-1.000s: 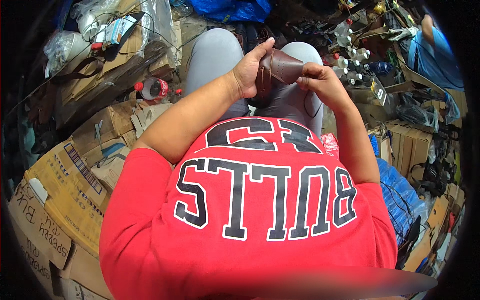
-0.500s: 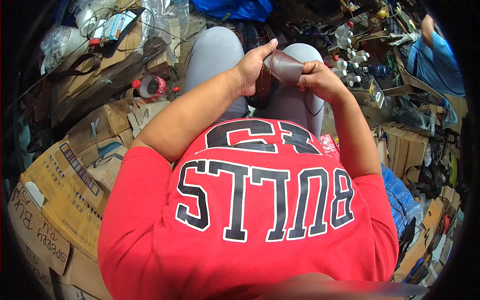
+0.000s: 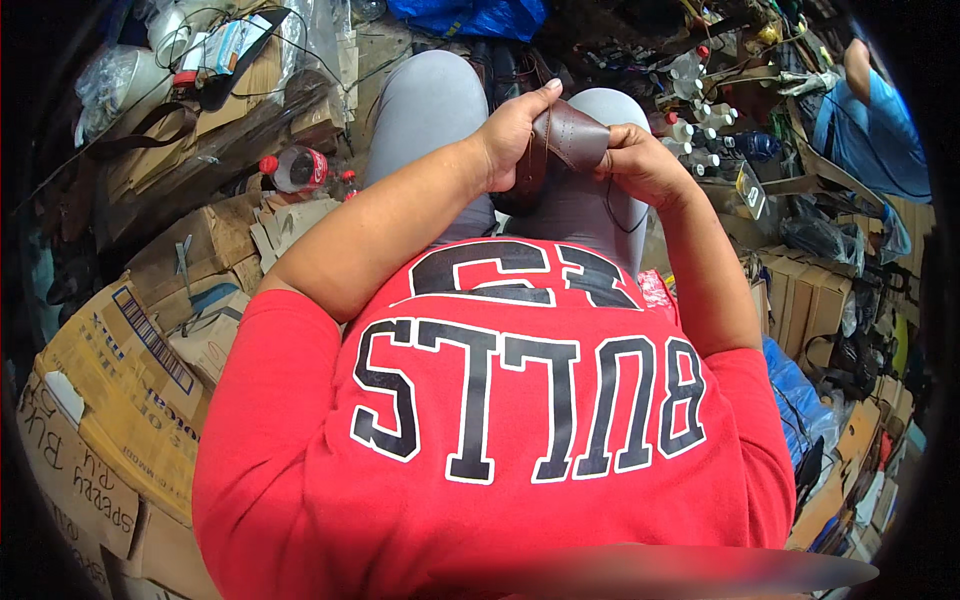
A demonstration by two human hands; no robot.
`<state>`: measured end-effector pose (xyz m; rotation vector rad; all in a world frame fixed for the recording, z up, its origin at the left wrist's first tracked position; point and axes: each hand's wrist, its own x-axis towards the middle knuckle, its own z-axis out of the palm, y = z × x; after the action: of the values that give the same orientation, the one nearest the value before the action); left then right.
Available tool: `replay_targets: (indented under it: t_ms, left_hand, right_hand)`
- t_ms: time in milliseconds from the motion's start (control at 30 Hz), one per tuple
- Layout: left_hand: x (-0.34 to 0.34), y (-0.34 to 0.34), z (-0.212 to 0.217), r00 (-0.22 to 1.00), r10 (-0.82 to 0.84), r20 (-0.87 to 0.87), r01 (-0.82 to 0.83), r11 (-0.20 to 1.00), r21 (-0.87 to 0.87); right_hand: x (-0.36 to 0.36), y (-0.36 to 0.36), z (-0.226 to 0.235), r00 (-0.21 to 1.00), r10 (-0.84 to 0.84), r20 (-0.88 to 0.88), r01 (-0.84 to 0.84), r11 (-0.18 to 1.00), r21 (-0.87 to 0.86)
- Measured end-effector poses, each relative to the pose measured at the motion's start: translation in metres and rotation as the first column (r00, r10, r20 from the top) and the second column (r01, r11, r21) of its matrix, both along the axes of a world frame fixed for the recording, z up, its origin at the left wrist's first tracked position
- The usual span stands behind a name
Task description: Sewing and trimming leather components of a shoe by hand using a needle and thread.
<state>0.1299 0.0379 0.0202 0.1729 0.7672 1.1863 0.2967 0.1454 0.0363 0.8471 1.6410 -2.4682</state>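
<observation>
A brown leather shoe (image 3: 574, 136), with a row of small stitch holes across it, is held between my two hands above my lap. My left hand (image 3: 512, 132) is wrapped round its left side, thumb stretched along the top edge. At the shoe's right end, my right hand (image 3: 643, 165) pinches the leather between thumb and bent fingers. A thin dark thread (image 3: 640, 215) hangs below the right hand against my knee. The underside of the shoe and some of the fingertips are hidden.
Plastic bottles with red caps (image 3: 297, 168) lie left of my knees, and several small white-capped bottles (image 3: 712, 115) stand on the right. Cardboard boxes (image 3: 120, 380) crowd the left side. Blue plastic sheeting (image 3: 470, 15) lies ahead. Another person's blue-clad leg (image 3: 875, 135) is at the far right.
Both hands keep their hold on the shoe, with only a very slight shift of the right fingers. The view has moved a little.
</observation>
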Motion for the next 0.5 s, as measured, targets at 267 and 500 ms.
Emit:
replay_targets:
  t_ms: [267,500]
  left_hand:
    - [0.007,0.002,-0.003,0.990,0.024,-0.141,-0.020,0.999,0.028]
    - [0.004,-0.004,-0.003,0.996,0.023,-0.082,-0.018,0.998,0.063]
  right_hand:
    - [0.000,0.005,-0.009,0.990,0.043,0.133,-0.072,0.972,0.224]
    - [-0.006,-0.008,-0.001,0.998,-0.002,0.064,-0.001,0.999,0.054]
